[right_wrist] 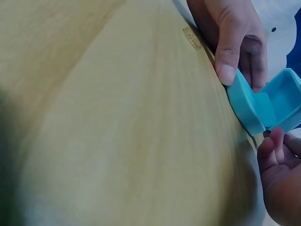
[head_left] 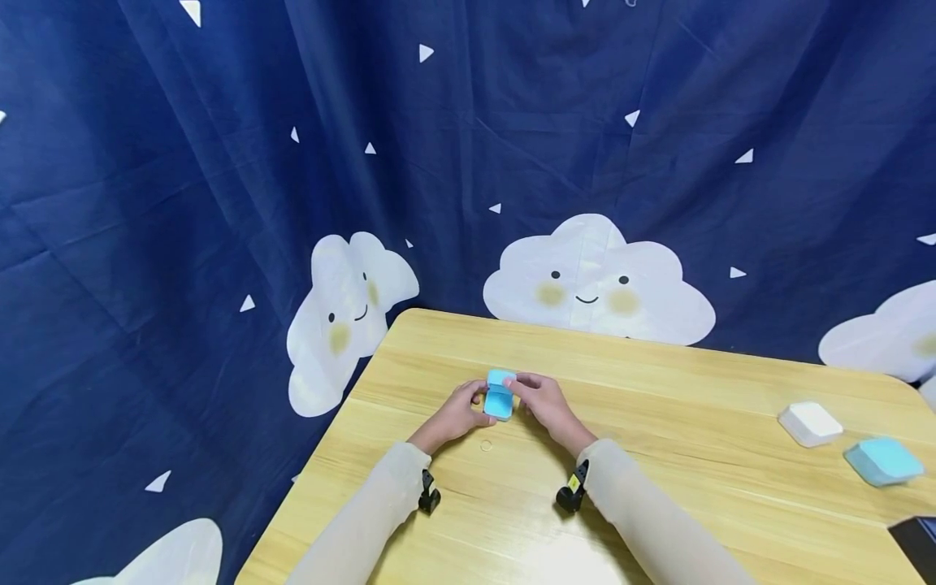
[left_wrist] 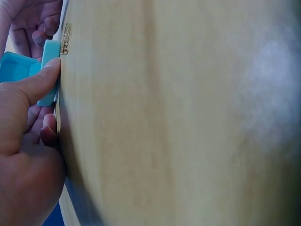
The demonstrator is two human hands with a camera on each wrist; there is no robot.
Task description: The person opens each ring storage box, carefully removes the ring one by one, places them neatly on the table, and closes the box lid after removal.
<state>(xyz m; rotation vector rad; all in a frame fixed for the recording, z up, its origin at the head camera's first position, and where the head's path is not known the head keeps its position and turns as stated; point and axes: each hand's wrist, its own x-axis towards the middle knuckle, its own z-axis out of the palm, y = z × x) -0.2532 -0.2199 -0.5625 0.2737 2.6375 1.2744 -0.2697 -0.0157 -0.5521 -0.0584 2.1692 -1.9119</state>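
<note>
A small light-blue hinged box (head_left: 499, 405), like a ring box, stands with its lid up on the wooden table. My left hand (head_left: 455, 416) grips its base from the left, the thumb (left_wrist: 44, 77) against the front side. From the right, my right hand (head_left: 543, 400) holds the raised lid (head_left: 500, 378) between thumb and fingers. The inside of the box is bare blue in the head view. Just in front of the box lies an openwork gold-coloured ring (right_wrist: 192, 38), touched by neither hand.
On the right side of the wooden table (head_left: 680, 455) are a white box (head_left: 810, 424) and a light-blue box (head_left: 885, 461). A dark object (head_left: 914, 540) shows at the right edge. Behind the table hangs a dark-blue curtain (head_left: 453, 162) with clouds.
</note>
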